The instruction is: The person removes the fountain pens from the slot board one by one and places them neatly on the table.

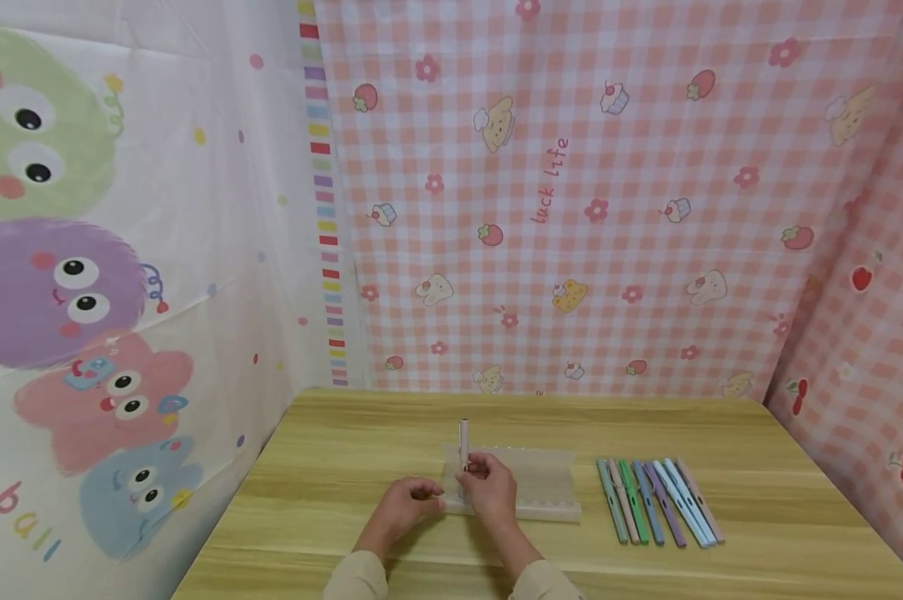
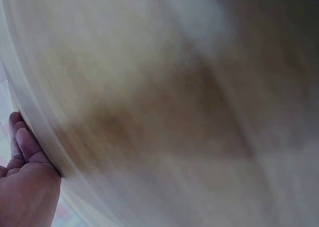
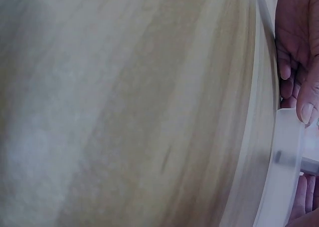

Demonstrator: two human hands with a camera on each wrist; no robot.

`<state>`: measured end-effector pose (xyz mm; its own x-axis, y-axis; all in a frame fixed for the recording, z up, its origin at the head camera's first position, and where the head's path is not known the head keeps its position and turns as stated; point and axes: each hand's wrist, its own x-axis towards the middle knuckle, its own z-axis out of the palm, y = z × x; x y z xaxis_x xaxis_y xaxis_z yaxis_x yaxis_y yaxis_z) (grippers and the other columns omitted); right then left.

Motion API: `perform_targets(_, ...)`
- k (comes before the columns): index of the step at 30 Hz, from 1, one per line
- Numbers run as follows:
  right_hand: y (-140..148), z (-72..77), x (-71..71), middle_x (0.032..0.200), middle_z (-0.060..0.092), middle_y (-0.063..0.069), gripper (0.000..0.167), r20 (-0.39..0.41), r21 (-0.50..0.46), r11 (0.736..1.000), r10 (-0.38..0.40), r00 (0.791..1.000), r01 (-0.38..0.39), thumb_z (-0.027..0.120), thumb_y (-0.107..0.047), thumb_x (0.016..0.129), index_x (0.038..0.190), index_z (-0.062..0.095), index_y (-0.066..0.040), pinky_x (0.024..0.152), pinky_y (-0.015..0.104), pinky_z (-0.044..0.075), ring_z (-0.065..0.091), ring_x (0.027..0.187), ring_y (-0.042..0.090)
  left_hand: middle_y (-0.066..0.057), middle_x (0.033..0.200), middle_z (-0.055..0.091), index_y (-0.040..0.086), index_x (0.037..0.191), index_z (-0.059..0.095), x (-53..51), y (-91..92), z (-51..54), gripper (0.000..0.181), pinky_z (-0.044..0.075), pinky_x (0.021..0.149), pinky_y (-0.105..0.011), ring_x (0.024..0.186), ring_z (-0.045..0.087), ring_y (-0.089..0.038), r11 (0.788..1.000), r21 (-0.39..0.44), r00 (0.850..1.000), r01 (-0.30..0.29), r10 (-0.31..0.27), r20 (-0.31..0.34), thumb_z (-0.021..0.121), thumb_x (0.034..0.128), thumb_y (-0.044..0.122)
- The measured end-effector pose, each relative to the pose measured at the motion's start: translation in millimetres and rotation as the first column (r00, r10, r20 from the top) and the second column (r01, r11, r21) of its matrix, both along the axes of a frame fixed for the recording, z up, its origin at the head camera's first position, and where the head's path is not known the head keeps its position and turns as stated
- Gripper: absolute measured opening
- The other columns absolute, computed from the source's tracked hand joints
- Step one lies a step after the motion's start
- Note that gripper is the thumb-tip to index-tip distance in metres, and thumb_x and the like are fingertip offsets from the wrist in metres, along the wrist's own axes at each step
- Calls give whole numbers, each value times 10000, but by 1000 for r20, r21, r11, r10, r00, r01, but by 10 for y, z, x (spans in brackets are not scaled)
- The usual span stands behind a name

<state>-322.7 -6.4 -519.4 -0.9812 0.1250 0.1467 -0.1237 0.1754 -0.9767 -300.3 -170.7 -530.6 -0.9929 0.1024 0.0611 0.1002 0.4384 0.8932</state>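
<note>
Upright in my right hand [image 1: 492, 493] is a pale pink pen [image 1: 463, 440], pinched between thumb and fingers, its lower end at the left part of a translucent plastic pen rack [image 1: 545, 510]. My left hand [image 1: 405, 505] grips the rack's left end by thumb and fingertips. Through the rack's frosted wall [image 3: 283, 187], the right wrist view shows the pen's dark end, with the left hand [image 3: 299, 42] above it and right-hand fingers [image 3: 306, 197] below. In the left wrist view the left hand [image 2: 30, 177] appears at the lower left, the rack hidden.
Several capped pens [image 1: 657, 504], green, blue, purple and pinkish, lie side by side to the right of the rack. Everything rests on a wood-grain table [image 1: 331, 450]. A pink checked curtain [image 1: 571, 250] hangs behind, and a white cartoon cloth [image 1: 197, 250] hangs on the left.
</note>
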Motion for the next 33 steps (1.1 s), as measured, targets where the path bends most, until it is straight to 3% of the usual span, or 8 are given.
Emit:
perform_targets(10,-16,-1,-7,897,694,92,210,-28,-36,997,-63,998,62,748,49,810,1013,702,28,722,319,544,651,832,211,-64,958,633,0,990,732,16,9,19,190,474,774,-334,877,560,-167,1000,12,1000,8,-8,-2,788,831,86)
perform_targets(18,4,131,-33,935,694,95,229,-76,-102,992,-82,994,74,744,28,839,1064,708,10,728,263,538,657,859,208,-69,964,618,-12,990,729,-4,5,2,190,460,779,-338,881,541,-170,1000,26,1000,3,-3,4,785,831,75)
perform_targets(27,181,331,-26,964,658,125,305,-68,-139,990,-12,998,2,740,19,848,1145,674,34,676,237,547,638,847,181,-43,943,620,15,983,738,-26,-1,-23,181,462,773,-351,870,544,-167,1000,7,1000,0,0,18,792,827,93)
perform_targets(33,374,396,-68,1001,645,140,330,-53,-169,984,56,997,-64,711,-2,888,1210,651,40,702,282,570,626,858,161,-39,935,624,17,975,741,-32,5,-35,180,457,775,-337,867,543,-159,1000,6,1000,-7,7,10,795,822,97)
